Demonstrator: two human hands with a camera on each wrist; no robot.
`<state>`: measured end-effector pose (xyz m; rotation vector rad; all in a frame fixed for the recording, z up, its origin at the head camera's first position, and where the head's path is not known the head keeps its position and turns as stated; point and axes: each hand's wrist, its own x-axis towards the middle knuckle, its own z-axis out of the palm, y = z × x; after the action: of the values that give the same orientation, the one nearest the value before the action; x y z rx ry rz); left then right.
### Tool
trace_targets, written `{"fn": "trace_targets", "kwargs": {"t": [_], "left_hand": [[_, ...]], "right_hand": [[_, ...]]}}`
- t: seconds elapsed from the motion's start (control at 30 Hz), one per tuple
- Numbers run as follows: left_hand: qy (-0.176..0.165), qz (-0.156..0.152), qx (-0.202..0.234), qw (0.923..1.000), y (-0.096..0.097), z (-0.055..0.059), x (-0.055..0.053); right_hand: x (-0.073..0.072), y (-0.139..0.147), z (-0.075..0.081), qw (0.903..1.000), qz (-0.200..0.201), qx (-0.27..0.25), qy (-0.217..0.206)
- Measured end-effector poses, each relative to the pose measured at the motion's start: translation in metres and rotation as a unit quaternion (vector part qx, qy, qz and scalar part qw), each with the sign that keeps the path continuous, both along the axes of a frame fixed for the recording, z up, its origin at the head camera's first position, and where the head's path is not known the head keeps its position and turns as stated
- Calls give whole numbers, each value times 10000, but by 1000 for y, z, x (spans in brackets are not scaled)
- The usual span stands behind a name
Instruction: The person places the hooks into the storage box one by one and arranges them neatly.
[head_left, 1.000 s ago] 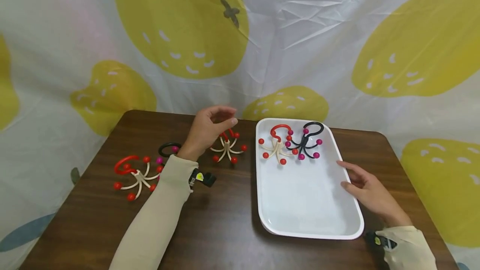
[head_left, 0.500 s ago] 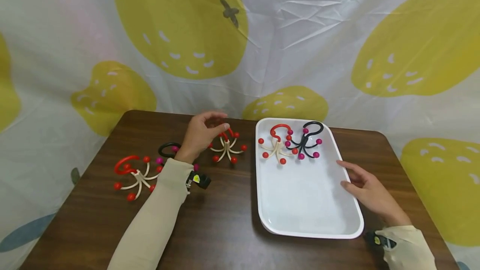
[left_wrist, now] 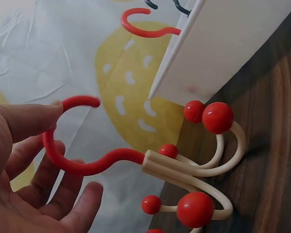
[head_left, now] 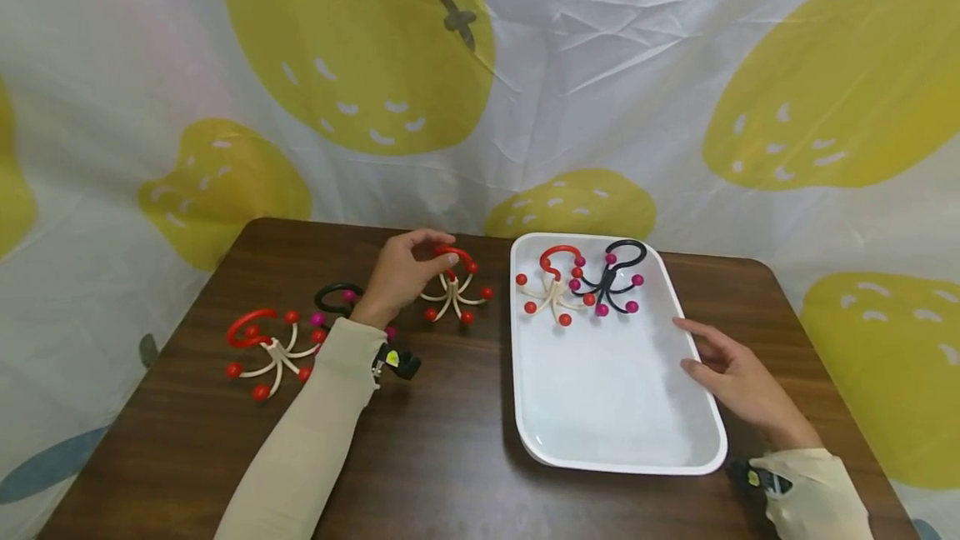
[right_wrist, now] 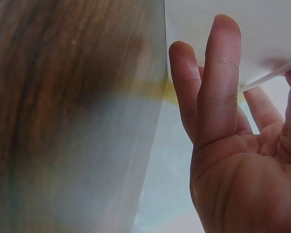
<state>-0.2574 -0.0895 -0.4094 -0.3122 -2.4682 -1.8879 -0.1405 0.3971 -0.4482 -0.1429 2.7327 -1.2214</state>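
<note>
My left hand [head_left: 405, 273] holds the red hooked end of a cream hook hanger [left_wrist: 174, 167] with ball-tipped arms. In the left wrist view its thumb lies on the red loop, other fingers behind it, and the red balls are down by the table. My right hand [head_left: 742, 386] holds the right rim of the white tray [head_left: 525, 407]. Its thumb and forefinger reach over the rim, with other fingers along the outer wall in the right wrist view. Inside the tray's far end lie a red-and-cream hanger [head_left: 555, 294] and a black one with magenta balls [head_left: 609, 280].
Another red-and-cream hanger [head_left: 277, 350] lies on the left of the brown wooden table [head_left: 435, 457]. Beside it a black hanger [head_left: 330, 297] is partly hidden by my left forearm. A fruit-print cloth [head_left: 577, 107] hangs behind the table.
My left hand has moved slightly left and down, and its thumb and fingers have come onto the hanger's red hook. The right hand and tray keep their places.
</note>
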Motion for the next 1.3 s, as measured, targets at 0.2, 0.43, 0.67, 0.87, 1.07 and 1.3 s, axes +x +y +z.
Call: {"fn": "trace_targets", "kwargs": {"t": [0.2, 0.43, 0.67, 0.87, 1.07, 1.3], "left_hand": [[-27, -91, 50, 9999, 1, -2, 2], [55, -80, -63, 9999, -1, 0, 3], [101, -52, -218, 9997, -3, 1, 5], [123, -96, -134, 9998, -3, 4, 8], [247, -103, -130, 9996, -4, 11, 12], [331, -109, -185, 9992, -6, 19, 18]], "right_hand": [[-1, -1, 0, 10000, 13, 0, 37], [0, -4, 5, 10000, 1, 7, 12], [-2, -3, 5, 10000, -15, 80, -10], [-1, -2, 1, 10000, -47, 23, -61], [0, -1, 0, 9999, -70, 49, -66], [-1, 0, 0, 10000, -29, 52, -19]]}}
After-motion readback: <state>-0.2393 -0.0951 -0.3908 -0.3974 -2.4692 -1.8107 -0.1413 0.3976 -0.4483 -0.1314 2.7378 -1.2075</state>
